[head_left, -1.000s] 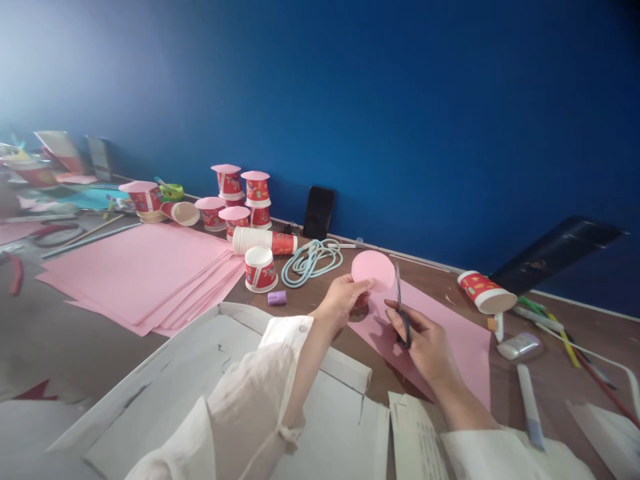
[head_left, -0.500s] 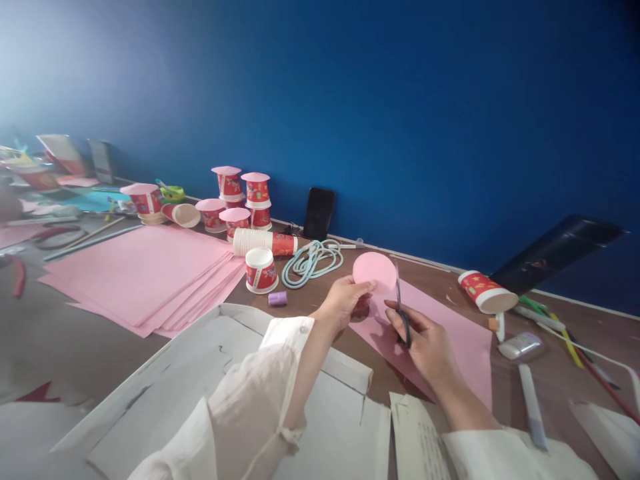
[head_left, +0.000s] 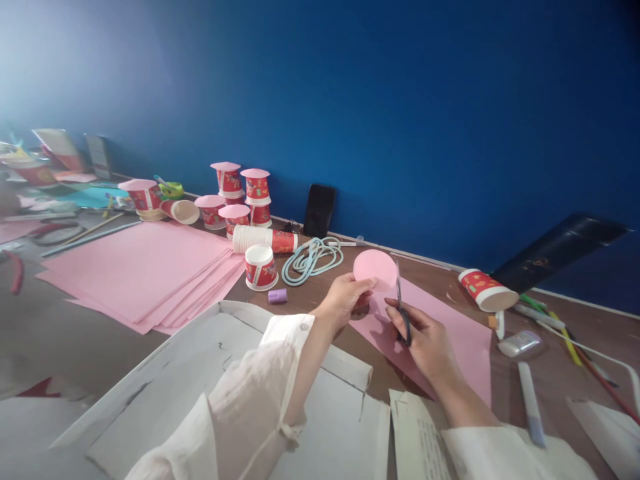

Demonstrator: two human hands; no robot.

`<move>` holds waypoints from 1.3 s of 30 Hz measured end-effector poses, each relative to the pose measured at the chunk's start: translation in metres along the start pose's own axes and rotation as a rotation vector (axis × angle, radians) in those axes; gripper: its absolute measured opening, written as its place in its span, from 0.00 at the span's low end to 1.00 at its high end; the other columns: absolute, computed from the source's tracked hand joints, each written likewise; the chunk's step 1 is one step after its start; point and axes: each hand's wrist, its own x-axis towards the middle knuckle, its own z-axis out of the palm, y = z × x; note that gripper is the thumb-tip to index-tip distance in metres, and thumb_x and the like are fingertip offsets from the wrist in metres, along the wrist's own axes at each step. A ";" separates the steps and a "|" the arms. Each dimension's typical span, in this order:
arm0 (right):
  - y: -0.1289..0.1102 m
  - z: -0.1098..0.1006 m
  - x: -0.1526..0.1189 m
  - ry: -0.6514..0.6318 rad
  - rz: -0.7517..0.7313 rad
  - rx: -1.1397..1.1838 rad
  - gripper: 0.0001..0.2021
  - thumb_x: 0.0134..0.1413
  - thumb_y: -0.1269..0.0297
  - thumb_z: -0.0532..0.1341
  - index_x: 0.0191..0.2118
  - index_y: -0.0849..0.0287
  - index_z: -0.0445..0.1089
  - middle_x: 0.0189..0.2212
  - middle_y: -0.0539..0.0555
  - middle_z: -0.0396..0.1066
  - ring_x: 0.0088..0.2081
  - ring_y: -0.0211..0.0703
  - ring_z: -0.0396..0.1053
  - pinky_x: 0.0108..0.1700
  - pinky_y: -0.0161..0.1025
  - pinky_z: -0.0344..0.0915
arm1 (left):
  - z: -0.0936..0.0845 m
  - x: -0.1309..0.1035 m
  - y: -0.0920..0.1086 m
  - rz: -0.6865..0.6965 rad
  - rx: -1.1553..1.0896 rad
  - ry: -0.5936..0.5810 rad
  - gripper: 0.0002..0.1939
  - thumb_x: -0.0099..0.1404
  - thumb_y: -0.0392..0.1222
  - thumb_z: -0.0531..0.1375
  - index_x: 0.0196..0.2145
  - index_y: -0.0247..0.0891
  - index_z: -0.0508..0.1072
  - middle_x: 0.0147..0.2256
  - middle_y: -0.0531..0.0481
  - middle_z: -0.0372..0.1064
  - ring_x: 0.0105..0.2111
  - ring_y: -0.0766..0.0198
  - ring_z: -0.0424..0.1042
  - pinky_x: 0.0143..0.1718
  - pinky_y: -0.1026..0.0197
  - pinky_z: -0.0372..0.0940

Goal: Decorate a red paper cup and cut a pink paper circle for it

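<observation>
A pink paper circle (head_left: pixel 375 268) is pinched at its lower edge between the thumb and fingers of my left hand (head_left: pixel 345 298). Dark-handled scissors (head_left: pixel 405 320) are gripped in my right hand (head_left: pixel 427 340), their blades pointing up along the circle's right edge. Below both hands a large pink sheet (head_left: pixel 465 340) lies on the brown table (head_left: pixel 440 283). To the left, an upright red and white paper cup (head_left: pixel 261 268) stands near a small purple cap (head_left: pixel 277 296).
Pink sheets (head_left: pixel 140 267) are stacked at left. Several pink-topped cups (head_left: pixel 258 188), a phone (head_left: pixel 320 210) and a coiled pale blue cord (head_left: pixel 310 260) stand or lie near the wall. White cardboard (head_left: pixel 175 393) lies in front; a tipped cup (head_left: pixel 487 291) is at right.
The view has shifted very slightly, so the tabletop items sit a little higher. Both hands keep nearly the same pose, with the circle and scissors almost unmoved.
</observation>
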 end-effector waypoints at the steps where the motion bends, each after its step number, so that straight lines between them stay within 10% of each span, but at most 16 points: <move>1: 0.000 0.000 0.000 0.000 0.000 0.004 0.28 0.47 0.44 0.67 0.48 0.61 0.77 0.21 0.49 0.69 0.21 0.36 0.62 0.26 0.36 0.63 | 0.000 0.000 0.000 -0.003 0.003 -0.002 0.17 0.49 0.45 0.72 0.30 0.35 0.71 0.22 0.54 0.64 0.20 0.74 0.62 0.25 0.69 0.60; 39: 0.002 0.000 0.001 0.010 -0.020 -0.033 0.29 0.48 0.43 0.66 0.48 0.62 0.78 0.20 0.48 0.69 0.20 0.37 0.63 0.27 0.36 0.64 | 0.002 -0.003 0.001 -0.022 0.036 -0.012 0.17 0.48 0.46 0.71 0.29 0.37 0.68 0.20 0.57 0.61 0.17 0.74 0.58 0.21 0.67 0.54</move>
